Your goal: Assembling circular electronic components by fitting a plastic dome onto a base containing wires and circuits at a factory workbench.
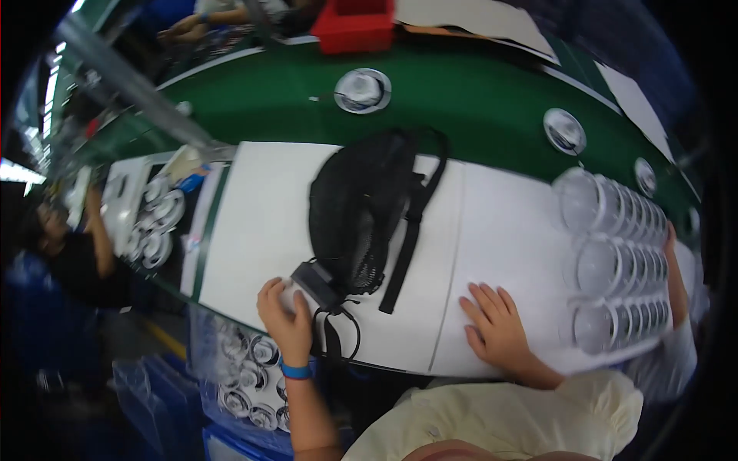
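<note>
My left hand (287, 326), with a blue band at the wrist, rests at the near edge of the white work surface (261, 207). Its thumb and fingers are apart, beside a small dark box-shaped device (317, 284); whether they touch it I cannot tell. A cable loops down from that device. Just beyond lies a black bag (357, 200) with a mesh part and a strap running along its right side. My right hand (498, 329) lies palm down on the surface to the right of the bag, fingers spread and holding nothing.
Stacked clear cups or domes (596, 265) stand in rows at the right, with another person's arm (676, 288) behind them. A green belt (461, 100) carries round white-rimmed parts (363, 91). A red bin (355, 27) stands beyond. A bin of round parts (250, 376) sits below left.
</note>
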Available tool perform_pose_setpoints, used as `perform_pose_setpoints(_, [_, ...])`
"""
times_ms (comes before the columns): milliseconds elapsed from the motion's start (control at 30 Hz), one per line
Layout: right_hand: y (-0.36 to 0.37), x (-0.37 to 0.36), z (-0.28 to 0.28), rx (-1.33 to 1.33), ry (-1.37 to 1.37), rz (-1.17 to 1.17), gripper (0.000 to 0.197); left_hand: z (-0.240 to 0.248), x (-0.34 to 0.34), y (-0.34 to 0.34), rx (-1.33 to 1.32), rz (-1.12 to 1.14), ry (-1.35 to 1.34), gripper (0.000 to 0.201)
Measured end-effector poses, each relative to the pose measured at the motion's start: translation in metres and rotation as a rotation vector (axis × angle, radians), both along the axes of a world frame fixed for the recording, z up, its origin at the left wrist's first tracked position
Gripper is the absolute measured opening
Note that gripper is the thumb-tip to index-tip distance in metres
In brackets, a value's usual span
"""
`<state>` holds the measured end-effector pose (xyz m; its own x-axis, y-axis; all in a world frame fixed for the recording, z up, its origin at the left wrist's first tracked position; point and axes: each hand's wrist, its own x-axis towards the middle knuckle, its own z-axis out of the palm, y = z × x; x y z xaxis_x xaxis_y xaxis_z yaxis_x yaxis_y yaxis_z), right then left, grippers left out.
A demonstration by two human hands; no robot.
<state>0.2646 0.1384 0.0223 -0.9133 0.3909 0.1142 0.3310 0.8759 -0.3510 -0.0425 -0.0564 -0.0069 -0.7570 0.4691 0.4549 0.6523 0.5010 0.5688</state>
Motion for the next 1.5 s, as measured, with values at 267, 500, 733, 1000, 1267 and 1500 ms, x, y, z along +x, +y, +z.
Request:
perform_pose_setpoints(267, [0.011,0.050,-0.016,-0.513,0.321,-0.070,0.030,-0.002,0.004,0.007,-0.347,0.112,0.093,0.051])
perform_pose_setpoints(500, [0.013,0.037,-0.009,-0.497,0.289,0.083,0.029,-0.003,-0.008,-0.002,-0.386,0.114,0.082,0.049])
perform_pose_setpoints(733, [0.013,0.043,-0.017,-0.503,0.326,0.060,0.026,-0.006,-0.006,0.006,-0.292,0.108,0.044,0.050])
perform_pose_setpoints(1000, [-0.009,0.022,-0.012,-0.257,0.417,0.011,0.028,-0.008,-0.004,0.002,-0.229,0.128,0.065,0.048])
perform_pose_setpoints(1267, [0.000,0.002,-0.021,-0.253,0.337,-0.101,0.031,-0.015,-0.008,-0.004,-0.145,0.101,0.112,0.037])
perform_pose_setpoints(1500, [0.066,-0.172,-0.003,-0.847,0.742,-0.543,0.083,-0.011,-0.007,-0.008,0.013,0.040,0.114,0.026])
